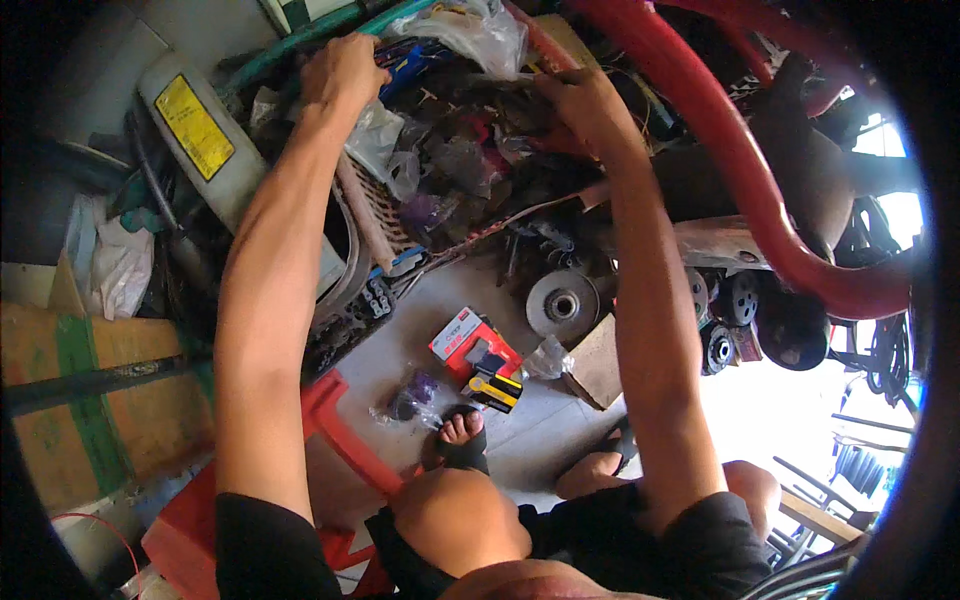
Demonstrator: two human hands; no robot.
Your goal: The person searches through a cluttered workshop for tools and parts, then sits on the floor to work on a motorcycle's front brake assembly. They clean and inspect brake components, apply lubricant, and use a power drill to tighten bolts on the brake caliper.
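My left hand [340, 80] is at the upper middle, fingers curled at the back of a crammed heap of parts [465, 165], beside a green bar [270, 62] and blue packaging [400, 65]; what it grips is unclear. My right hand [585, 105] reaches into the heap's right side, fingers bent near a clear plastic bag [485, 35], their tips partly hidden. The heap holds crumpled bags, dark items and a perforated strip [375, 210].
Below lie a metal disc [560, 305], a red-white box [455, 340], a yellow-black box [495, 390] and cardboard [590, 365]. A red frame [760, 190] arches at right, a long pale part [200, 140] leans left, and a red stool [335, 430] is by my legs.
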